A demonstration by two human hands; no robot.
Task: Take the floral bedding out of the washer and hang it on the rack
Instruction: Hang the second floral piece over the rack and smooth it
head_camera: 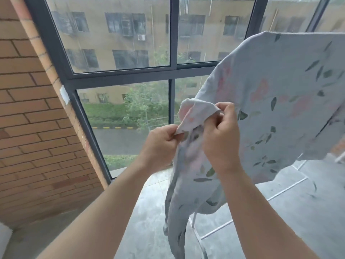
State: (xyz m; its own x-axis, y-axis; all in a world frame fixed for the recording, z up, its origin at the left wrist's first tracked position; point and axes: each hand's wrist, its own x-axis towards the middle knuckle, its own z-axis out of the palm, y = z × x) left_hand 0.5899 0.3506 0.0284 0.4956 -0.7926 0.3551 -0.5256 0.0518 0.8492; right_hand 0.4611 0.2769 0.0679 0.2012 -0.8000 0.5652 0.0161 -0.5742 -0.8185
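A dark-framed window (pixel 121 75) fills the far side, with a brick wall (pixel 28 118) running down the left and a grey floor (pixel 149 212) below. The floral bedding (pixel 270 109) is well out of the washer, which is not in view. Its broad sheet spreads up toward the right edge, and a twisted tail hangs down toward the floor in the middle. White rails of the rack (pixel 217 229) show beneath and behind the cloth at lower right. Whether the upper part already lies over a rail cannot be told.

The left grip (pixel 160 144) pinches a folded edge of the cloth. The right grip (pixel 222 139), just beside it, is clenched on the same bunched corner.

This looks like the hanging step, with the hands sorting out a corner. The next move likely calls for drawing the two grips apart to open the bunched edge, then lifting the hanging tail clear of the floor and laying it flat over the rails.
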